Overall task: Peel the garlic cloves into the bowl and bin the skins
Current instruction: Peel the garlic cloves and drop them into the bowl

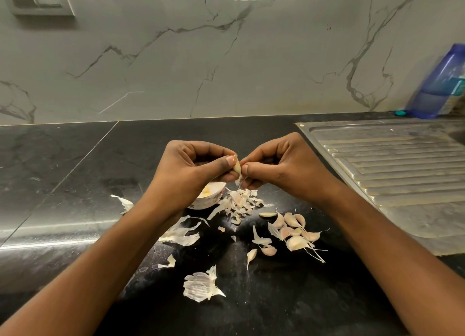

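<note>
Black table [75,184], marble wall [226,58] behind. Just above bowl [201,202]: clove [237,168], long axis upright, pinched between curled left hand [191,169] and right hand [284,167]; bowl nearer left.

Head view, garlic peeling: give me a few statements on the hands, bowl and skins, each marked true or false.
1. The left hand and the right hand both pinch one garlic clove. True.
2. The bowl sits right of the unpeeled cloves. False: it sits left of them, partly under the left hand.
3. Loose skins lie scattered on the dark counter. True.
4. The steel drainboard is on the left. False: it is on the right.
5. A blue bottle stands at the back right. True.
</note>
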Motion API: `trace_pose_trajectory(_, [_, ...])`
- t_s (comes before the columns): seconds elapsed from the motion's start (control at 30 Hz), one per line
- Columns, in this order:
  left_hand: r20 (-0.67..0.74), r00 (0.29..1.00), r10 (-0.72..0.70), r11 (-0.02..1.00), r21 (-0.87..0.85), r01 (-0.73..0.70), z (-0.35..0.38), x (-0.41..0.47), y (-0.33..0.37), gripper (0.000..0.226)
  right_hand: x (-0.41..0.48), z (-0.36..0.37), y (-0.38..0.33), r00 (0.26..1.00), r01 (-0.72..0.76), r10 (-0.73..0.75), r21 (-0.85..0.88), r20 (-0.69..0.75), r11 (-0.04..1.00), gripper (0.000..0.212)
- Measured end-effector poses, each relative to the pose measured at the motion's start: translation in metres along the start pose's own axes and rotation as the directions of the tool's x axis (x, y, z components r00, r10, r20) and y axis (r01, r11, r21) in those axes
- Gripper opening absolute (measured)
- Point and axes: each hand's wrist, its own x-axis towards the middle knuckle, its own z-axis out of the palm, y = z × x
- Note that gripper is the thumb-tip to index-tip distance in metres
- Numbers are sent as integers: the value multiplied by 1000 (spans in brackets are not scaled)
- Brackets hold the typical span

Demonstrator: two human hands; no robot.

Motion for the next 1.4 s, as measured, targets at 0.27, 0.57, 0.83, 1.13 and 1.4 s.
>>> trace_pose_trajectory(0.27, [-10,1000,22,999,25,-22,0,0,-3,19,-1,1,-1,1000,22,-23,-12,-11,1000,13])
trace_pose_trajectory(0.57, [-19,999,32,999,30,-31,0,0,-3,23,0,2,0,999,2,-2,1,-33,1000,8])
trace_pose_trajectory(0.83, [-35,998,56,995,82,-53,1,1,-8,16,1,4,1,999,15,-15,0,-29,1000,14])
trace_pose_trajectory(1.13, [-31,997,64,996,70,-62,1,1,-8,16,1,4,2,999,10,-9,12,-46,1000,8])
trace_pose_trajectory(1.4, [-46,993,112,980,170,-103,2,2,-12,11,2,6,4,999,-4,4,10,-33,1000,13])
